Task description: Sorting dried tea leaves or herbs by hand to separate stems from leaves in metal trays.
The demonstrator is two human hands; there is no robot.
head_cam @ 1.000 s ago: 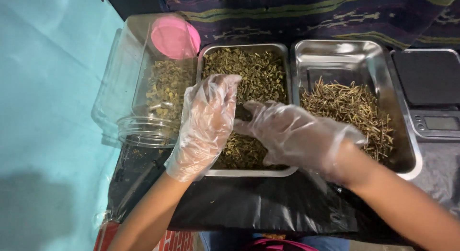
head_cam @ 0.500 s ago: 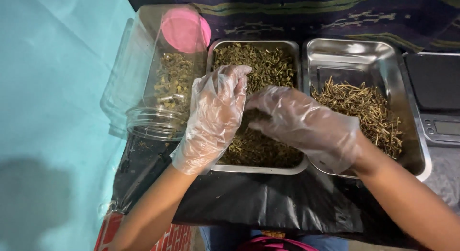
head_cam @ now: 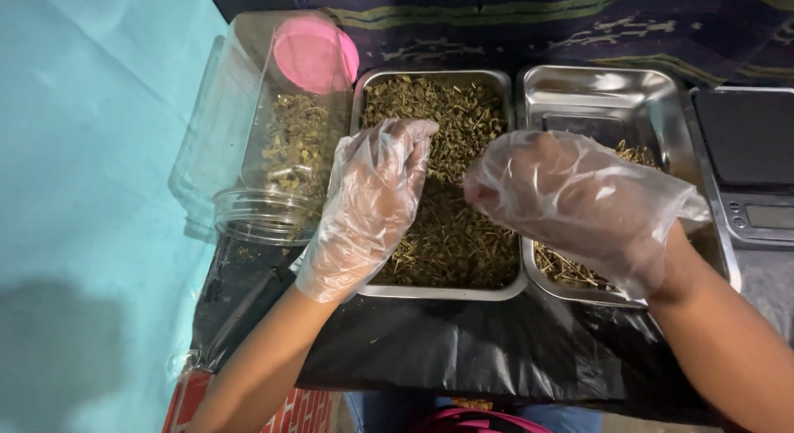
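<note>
Surface: black plastic sheet (head_cam: 463, 350) over the table, teal cloth (head_cam: 83, 193) at left, patterned fabric behind.
Edges: steel tray (head_cam: 447, 291) of dried green herbs (head_cam: 455, 234) touching second steel tray (head_cam: 612, 90); scale (head_cam: 748, 152) tight at right, cut off by the frame.
Room: open space only on the teal side.
Left hand (head_cam: 372, 205): gloved, fingers loose and spread, resting on herbs at the tray's left edge.
Right hand (head_cam: 579, 201): gloved, raised over both trays, fingers curled; cannot tell if anything is pinched.
Hidden: twigs (head_cam: 571, 267) mostly covered by right hand.
Jar (head_cam: 273, 152): clear, lying on its side, pink lid end (head_cam: 314, 57), partly filled.
</note>
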